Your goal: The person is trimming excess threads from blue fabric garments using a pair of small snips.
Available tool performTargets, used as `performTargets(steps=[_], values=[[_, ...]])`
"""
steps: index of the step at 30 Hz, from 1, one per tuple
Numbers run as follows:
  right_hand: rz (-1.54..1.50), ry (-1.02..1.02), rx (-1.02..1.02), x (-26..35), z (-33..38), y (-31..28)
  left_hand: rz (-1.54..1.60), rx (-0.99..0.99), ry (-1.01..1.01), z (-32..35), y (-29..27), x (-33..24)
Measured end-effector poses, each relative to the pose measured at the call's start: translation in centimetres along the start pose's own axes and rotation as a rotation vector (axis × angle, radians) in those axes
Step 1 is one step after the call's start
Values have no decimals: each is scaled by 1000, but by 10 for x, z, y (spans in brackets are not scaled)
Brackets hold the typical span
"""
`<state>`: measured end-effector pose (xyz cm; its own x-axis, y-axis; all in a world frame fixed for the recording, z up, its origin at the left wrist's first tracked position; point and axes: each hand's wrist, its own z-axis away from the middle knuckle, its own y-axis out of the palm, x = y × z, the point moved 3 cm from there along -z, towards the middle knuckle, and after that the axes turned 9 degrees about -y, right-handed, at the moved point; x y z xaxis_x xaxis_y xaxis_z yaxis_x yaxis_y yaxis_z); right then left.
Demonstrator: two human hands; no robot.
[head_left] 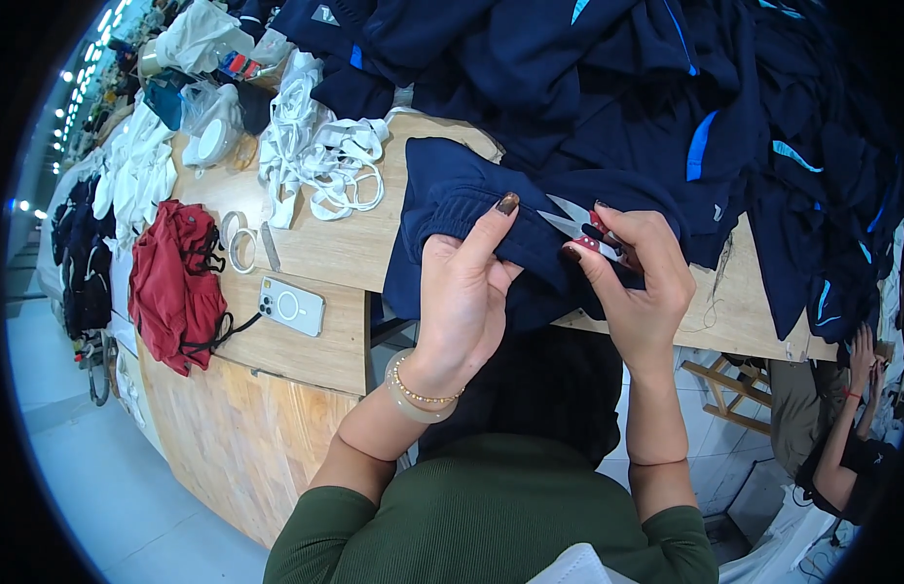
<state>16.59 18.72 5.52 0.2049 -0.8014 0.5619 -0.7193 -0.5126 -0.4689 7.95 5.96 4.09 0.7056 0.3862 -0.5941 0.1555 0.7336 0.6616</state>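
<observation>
My left hand point(471, 292) is closed on a navy garment point(437, 170), its thumb pressed on the cloth beside a gathered, ribbed band. In my right hand point(646, 282) is a pair of small thread snips point(586, 232) with red grips and silver blades. The blades stand apart and point left, close to my left thumb and over the navy cloth. Part of the garment lies on the wooden table, and the rest runs into the dark cloth behind it. My left fingertips are partly hidden by the cloth.
A large heap of navy garments point(588, 88) with light blue strips fills the far side. White elastic straps point(345, 165), a red cloth bag point(179, 287), tape rolls point(241, 248) and a phone point(292, 306) lie on the left. Another person's hand point(863, 355) shows at far right.
</observation>
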Motion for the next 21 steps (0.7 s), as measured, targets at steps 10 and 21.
performTargets(steps=[10,21], values=[[-417,325,-149,-14,8,9,15,44,-37,-4,-8,1],[-475,339,-173,-24,7,-3,56,112,-41,-7,-9,3]])
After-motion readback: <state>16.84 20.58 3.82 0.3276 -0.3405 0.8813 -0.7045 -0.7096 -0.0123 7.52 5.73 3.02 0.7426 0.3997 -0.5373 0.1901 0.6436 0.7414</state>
